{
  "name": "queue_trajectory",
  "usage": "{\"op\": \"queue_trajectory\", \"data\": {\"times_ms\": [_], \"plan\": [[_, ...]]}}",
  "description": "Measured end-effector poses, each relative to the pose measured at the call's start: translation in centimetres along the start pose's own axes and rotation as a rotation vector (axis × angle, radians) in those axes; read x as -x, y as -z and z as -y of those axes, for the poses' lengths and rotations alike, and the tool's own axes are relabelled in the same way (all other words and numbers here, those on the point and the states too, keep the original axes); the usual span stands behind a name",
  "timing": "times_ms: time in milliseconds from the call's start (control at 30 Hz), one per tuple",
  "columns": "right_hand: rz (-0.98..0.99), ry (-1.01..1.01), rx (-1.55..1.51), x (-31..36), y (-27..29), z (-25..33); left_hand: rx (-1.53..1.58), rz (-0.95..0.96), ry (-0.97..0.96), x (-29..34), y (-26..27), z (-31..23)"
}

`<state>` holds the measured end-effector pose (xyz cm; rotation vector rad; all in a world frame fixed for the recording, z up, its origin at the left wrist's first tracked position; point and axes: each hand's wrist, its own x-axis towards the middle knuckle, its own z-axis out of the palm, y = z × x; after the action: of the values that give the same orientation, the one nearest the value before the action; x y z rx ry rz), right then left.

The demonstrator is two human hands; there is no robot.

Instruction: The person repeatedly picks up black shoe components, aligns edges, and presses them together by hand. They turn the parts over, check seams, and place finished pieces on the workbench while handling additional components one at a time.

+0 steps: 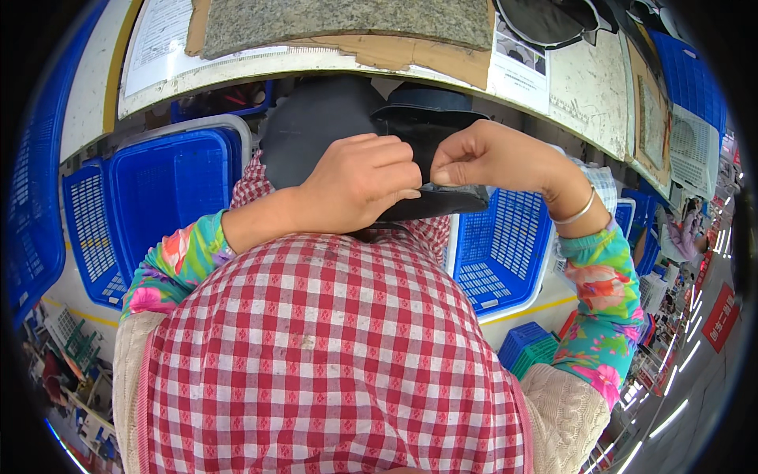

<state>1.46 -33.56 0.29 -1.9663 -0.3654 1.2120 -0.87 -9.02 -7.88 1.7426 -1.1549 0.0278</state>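
Observation:
Over my lap lies a black, smooth, leather-like piece (442,204), partly folded, with an opening or raised edge between my hands. My left hand (359,178) is closed with curled fingers at the left side of that edge; its fingertips are mostly hidden. Thumb and forefinger of my right hand (493,162) are pinched together on the right part of the same edge. A wider black sheet (320,122) spreads under and beyond my left hand. Whether it is one piece with the folded part I cannot tell.
Ahead is a worktable (584,118) with a speckled stone slab (347,24) on cardboard, printed papers (517,71) and black pieces (553,20) at its right. Blue plastic baskets (170,182) stand at my left, another blue basket (505,245) at my right.

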Motion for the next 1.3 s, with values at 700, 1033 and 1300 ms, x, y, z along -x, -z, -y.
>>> {"op": "queue_trajectory", "data": {"times_ms": [700,1033,1300], "plan": [[0.112,0.031,0.410,-0.1,-0.2,3.6,0.267,-0.063,0.039,-0.4,-1.6,-1.3],[0.083,-0.342,-0.200,1.6,-3.6,0.1,0.286,-0.018,-0.186,-0.4,-3.0,-0.9],[-0.085,-0.041,-0.429,3.8,-3.2,-2.1,0.234,0.018,0.021,-0.6,-0.5,0.1]]}}
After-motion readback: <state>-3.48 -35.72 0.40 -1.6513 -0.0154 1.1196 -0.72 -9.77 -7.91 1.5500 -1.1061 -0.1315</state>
